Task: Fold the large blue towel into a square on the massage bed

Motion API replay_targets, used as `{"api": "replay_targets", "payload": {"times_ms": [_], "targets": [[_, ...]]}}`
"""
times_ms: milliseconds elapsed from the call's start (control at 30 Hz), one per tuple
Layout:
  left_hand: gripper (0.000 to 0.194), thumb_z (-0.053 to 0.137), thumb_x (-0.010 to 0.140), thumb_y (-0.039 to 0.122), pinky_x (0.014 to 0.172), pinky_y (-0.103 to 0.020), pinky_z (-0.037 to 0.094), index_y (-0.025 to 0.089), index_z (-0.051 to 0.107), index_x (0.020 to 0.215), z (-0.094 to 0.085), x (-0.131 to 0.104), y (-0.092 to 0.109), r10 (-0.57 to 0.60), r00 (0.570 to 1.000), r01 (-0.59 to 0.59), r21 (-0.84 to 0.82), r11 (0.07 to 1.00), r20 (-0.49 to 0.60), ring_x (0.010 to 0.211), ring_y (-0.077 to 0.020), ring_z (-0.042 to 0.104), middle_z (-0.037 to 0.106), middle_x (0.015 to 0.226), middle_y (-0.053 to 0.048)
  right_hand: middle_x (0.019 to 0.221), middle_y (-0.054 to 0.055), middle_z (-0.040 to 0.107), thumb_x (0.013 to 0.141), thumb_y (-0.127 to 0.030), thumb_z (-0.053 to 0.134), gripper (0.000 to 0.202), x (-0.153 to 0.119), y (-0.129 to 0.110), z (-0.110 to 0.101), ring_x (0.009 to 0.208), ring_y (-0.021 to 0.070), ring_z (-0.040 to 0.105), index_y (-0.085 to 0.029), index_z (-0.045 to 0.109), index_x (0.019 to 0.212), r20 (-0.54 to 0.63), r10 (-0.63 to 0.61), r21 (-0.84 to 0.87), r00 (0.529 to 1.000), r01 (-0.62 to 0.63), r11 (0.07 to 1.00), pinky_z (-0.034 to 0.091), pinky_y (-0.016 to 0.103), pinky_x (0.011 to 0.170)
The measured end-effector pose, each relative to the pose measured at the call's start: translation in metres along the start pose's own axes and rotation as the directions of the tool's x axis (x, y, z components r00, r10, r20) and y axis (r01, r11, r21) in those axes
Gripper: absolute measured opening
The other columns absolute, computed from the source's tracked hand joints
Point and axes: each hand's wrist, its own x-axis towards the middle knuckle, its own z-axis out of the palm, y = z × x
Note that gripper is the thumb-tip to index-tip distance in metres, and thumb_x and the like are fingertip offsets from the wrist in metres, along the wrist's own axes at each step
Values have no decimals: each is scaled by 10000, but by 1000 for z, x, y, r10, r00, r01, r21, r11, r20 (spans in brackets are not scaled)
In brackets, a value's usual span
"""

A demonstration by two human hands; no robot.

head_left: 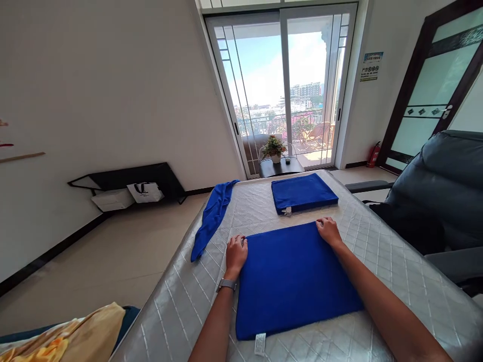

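A flat blue towel [298,276] lies in a rectangle on the mattress in front of me, with a white care label poking out at its near edge. My left hand [236,254] is at its far left corner, fingers curled on the edge. At the far right corner, my right hand [328,231] has its fingers closed on the cloth. Just beyond is a neat stack of folded blue towels [304,192] with white tags at its front left corner. A crumpled blue towel [215,216] hangs along the mattress's left edge.
The quilted silver-grey mattress [177,306] carries everything. On the right stands a dark armchair [449,186]. Past the far end, a small table [281,168] holds a potted plant [274,148] before sliding glass doors. Yellow and tan fabric [90,332] lies at the lower left.
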Motion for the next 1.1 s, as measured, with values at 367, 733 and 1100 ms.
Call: {"api": "replay_targets", "payload": {"times_ms": [367, 733, 1100], "targets": [[274, 507, 917, 292, 1127, -415, 436, 218, 712, 1084, 0, 3, 1, -27, 1000, 26, -72, 997, -11, 1250, -265, 599, 673, 1295, -101, 1134, 148, 711, 917, -467, 527, 377, 0, 9, 8, 1132, 307, 622, -190, 752, 1041, -50, 88, 180, 995, -78, 981, 436, 410, 1036], [204, 543, 869, 210, 1046, -410, 481, 217, 683, 1018, -9, 3, 7, -47, 998, 51, -183, 982, 28, 1124, -263, 665, 741, 1123, -84, 1033, 121, 772, 865, -751, 521, 618, -1, -2, -21, 973, 256, 726, -182, 688, 1042, -95, -3, 625, 996, 62, 778, 573, 381, 872], [233, 585, 807, 240, 972, -382, 567, 225, 770, 948, -38, 9, 10, -49, 992, 100, -477, 873, 117, 1003, -236, 746, 807, 1023, -41, 957, 56, 741, 770, -673, 747, 511, -28, -37, -94, 915, 222, 688, -215, 716, 993, -142, -106, 795, 984, 177, 580, 560, 378, 869]]}}
